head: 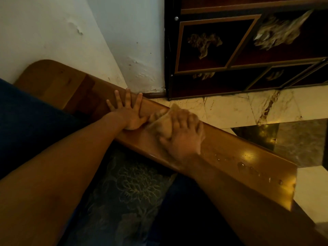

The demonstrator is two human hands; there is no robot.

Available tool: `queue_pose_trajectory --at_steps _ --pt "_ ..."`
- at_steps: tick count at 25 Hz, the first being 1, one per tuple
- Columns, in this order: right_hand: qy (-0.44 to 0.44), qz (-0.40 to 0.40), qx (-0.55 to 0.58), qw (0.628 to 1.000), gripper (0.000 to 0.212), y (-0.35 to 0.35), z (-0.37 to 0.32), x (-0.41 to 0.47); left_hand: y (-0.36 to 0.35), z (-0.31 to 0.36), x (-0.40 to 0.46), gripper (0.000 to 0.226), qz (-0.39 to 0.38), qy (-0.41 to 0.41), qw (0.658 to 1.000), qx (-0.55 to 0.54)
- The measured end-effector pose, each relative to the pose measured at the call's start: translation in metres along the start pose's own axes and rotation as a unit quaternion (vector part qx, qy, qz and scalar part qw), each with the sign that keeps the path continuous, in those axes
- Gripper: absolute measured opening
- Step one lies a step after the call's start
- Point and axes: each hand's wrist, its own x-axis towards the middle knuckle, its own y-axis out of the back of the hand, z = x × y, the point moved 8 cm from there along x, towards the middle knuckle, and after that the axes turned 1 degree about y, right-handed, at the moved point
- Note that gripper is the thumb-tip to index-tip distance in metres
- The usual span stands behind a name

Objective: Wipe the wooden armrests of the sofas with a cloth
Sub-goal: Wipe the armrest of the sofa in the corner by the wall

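Left grip [130, 112]: fingers spread flat, palm pressed on the long glossy brown wooden armrest [230, 148]
Right grip [182, 134]: fingers curled over a crumpled beige cloth [164, 124]; cloth lay on the armrest, just beside the left hand
Writing: none legible

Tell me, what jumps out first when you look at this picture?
Two hands meet on the long wooden armrest in the middle: the left hand lies flat with fingers spread, and just beside it the right hand grips a tan cloth. Shiny water drops sit on the near end, and a dark cabinet stands top right.
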Motion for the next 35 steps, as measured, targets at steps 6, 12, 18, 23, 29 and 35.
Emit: queue_pose_trajectory --at_steps 6,12,18,23,29,35 --pt "0.193 -0.085 -0.049 0.976 0.110 -0.012 0.047 -0.061 -0.001 0.000 -0.001 0.108 0.011 -0.009 1.000 -0.012" --pt "-0.068 -0.092 0.101 0.988 0.099 0.029 0.064 0.063 0.001 0.005 -0.008 0.104 0.009 0.012 1.000 -0.016" --pt "-0.177 -0.228 0.295 0.911 0.078 0.011 0.186 0.048 -0.012 0.025 -0.012 0.098 -0.015 0.056 0.995 -0.080" --pt "-0.037 0.027 0.112 0.993 0.078 0.038 0.149 -0.019 -0.015 0.026 -0.011 0.101 -0.009 0.071 0.993 -0.090" --pt "0.181 -0.007 0.011 0.983 0.096 -0.025 0.001 -0.084 -0.010 0.028 -0.016 0.099 -0.032 0.082 0.992 -0.087" --pt "0.302 -0.157 -0.038 0.939 0.105 -0.015 0.111 -0.115 -0.024 0.079 -0.041 0.110 -0.066 0.091 0.991 -0.072"
